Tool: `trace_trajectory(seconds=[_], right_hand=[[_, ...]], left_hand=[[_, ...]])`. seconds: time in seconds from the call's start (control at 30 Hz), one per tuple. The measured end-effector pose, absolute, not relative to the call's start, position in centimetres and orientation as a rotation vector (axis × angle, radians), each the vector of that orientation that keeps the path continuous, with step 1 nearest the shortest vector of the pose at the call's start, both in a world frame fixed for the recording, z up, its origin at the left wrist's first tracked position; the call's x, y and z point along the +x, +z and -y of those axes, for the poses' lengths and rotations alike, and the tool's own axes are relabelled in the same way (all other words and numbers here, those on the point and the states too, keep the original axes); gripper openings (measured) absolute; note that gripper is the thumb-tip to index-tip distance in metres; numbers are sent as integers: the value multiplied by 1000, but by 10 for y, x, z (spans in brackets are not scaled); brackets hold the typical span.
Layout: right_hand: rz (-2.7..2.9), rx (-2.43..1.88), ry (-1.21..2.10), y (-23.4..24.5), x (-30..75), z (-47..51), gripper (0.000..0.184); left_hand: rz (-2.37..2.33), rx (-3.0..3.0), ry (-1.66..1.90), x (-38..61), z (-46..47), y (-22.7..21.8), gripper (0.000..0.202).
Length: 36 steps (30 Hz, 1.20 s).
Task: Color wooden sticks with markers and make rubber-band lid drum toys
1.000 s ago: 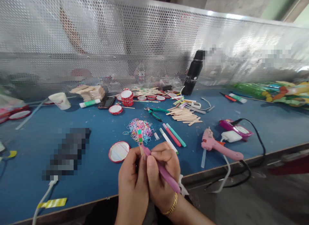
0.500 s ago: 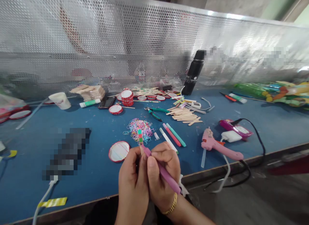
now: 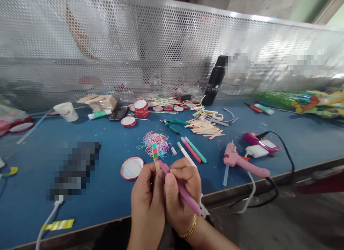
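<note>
Between the thumb and fingers of my left hand (image 3: 147,198) stands a wooden craft stick (image 3: 155,156), its upper end coloured in green and red bands. My right hand (image 3: 183,192) grips a pink-purple marker (image 3: 185,192) whose tip end points up-left, close beside the stick. Both hands are closed and sit side by side at the table's front edge. Just beyond them lies a pile of coloured rubber bands (image 3: 157,139). A round red-rimmed lid (image 3: 132,168) rests left of the hands. White, red and teal markers (image 3: 192,149) lie to the right, near a small loose cap (image 3: 173,150).
A pink glue gun (image 3: 242,161) with its cord is at the right, beside a purple pack (image 3: 262,142). Farther back are pliers (image 3: 173,125), loose craft sticks (image 3: 204,126), a black bottle (image 3: 215,83) and a paper cup (image 3: 66,111). A perforated metal panel (image 3: 166,38) closes the back.
The marker's tip end has drawn slightly away from the stick, down and to the right, so more bare wood shows. Both hands keep their grips.
</note>
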State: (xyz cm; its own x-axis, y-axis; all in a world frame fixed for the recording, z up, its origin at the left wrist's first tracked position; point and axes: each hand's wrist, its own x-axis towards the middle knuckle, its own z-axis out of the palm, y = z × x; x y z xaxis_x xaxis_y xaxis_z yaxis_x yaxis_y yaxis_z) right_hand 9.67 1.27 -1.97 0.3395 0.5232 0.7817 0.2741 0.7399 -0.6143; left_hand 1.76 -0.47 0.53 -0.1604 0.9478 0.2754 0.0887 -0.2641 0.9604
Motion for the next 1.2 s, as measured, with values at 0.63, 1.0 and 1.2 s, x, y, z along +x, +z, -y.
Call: trace_trajectory(seconds=[0.63,1.0,1.2], right_hand=[[1277,-791,164,-17,99,-12,6],[1231,-773,185,-16,96,-12,8],[1263,-765,186,-17,97,-13,10]], left_hand=[[-1244,1340,1519,18,5,2,24],[-1244,1336,1519,18,5,3,25],[-1244,1353,1532,18,6,3,23]])
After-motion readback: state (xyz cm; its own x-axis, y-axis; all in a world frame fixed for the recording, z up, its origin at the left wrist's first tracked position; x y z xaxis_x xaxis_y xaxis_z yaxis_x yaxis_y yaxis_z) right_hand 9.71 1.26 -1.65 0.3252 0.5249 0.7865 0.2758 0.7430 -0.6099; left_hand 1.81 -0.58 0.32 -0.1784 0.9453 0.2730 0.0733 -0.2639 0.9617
